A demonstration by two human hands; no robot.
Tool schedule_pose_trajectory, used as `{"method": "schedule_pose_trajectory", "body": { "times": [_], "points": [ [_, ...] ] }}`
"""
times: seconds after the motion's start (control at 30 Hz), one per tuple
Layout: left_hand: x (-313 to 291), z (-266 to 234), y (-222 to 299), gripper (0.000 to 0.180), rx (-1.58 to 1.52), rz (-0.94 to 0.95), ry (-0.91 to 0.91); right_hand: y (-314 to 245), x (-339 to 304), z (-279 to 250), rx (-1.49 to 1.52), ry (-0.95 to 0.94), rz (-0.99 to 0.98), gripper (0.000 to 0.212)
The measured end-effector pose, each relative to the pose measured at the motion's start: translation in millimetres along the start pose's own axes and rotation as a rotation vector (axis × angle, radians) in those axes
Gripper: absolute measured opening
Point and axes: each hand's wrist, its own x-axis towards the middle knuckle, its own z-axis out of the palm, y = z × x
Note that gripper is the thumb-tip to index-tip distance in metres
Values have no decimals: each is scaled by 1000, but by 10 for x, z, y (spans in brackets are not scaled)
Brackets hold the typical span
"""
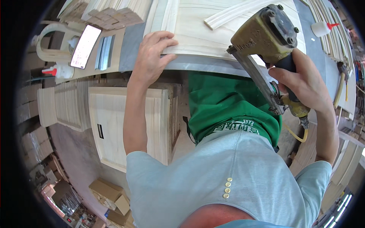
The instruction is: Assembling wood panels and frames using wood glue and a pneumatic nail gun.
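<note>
A pale wooden panel (197, 32) with strips along its edges lies on the grey-topped workbench (213, 64). At its near left corner, my left hand (151, 57) grips the edge, fingers curled on top and thumb at the front side. My right hand (304, 81) is wrapped round the handle of a worn, yellowish air nail gun (262, 40). The gun is held tilted over the panel's near right part, its long magazine slanting down toward my apron. Whether its nose touches the wood, I cannot tell. A loose wooden strip (232, 16) lies aslant across the panel's far side.
At left are stacked wood strips (114, 13), a lit phone (86, 46) and a glue bottle (62, 71). Another glue bottle (322, 28) and a hammer (340, 81) lie right. Stacked panels (114, 121) stand below left. A yellow air hose (298, 136) trails from the gun.
</note>
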Motion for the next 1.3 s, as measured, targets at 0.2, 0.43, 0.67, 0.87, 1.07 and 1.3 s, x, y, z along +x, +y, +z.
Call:
{"method": "schedule_pose_trajectory", "body": {
  "times": [0.2, 0.43, 0.67, 0.87, 1.07, 1.3],
  "points": [
    [-48, -72, 70, 32, 14, -73, -36, 225, -505, -291, 68, 153, 160, 23],
    [22, -65, 178, 32, 13, -156, -62, 516, -596, -447, 33, 202, 251, 24],
    [28, -60, 213, 35, -8, -211, -56, 743, -738, -626, 217, 275, 209, 26],
    [213, -226, 381, 31, 114, -181, -151, 1467, -972, -1303, 411, 618, 219, 23],
    [743, 54, 643, 22, 101, -13, -61, 2545, -820, -1840, 709, 757, 204, 25],
    [807, 627, 1579, 20, -496, 239, -264, 3401, -661, -2006, 772, 792, 314, 29]
  ]
}}
